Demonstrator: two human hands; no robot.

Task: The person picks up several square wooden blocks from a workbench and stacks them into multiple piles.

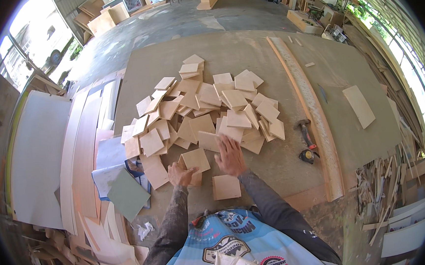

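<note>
A large heap of small square plywood pieces (190, 102) lies loosely in front of me on the work table. My right hand (230, 156) is open, palm down with fingers stretched forward, at the near edge of the heap beside a tilted piece (208, 140). Lower left, my left hand (181, 174) has its thumb held apart from its fingers. It is at the left corner of a square piece (195, 159), with another piece partly hidden beneath. A single square piece (226, 187) lies flat close to my body, between my forearms and touched by neither hand.
A long wooden board (312, 120) runs along the table's right side. Left of it lie a hammer (305, 132) and a tape measure (307, 156). Farther right is a flat rectangular panel (359, 106). Papers (108, 179) and a grey-green square (128, 194) lie at left.
</note>
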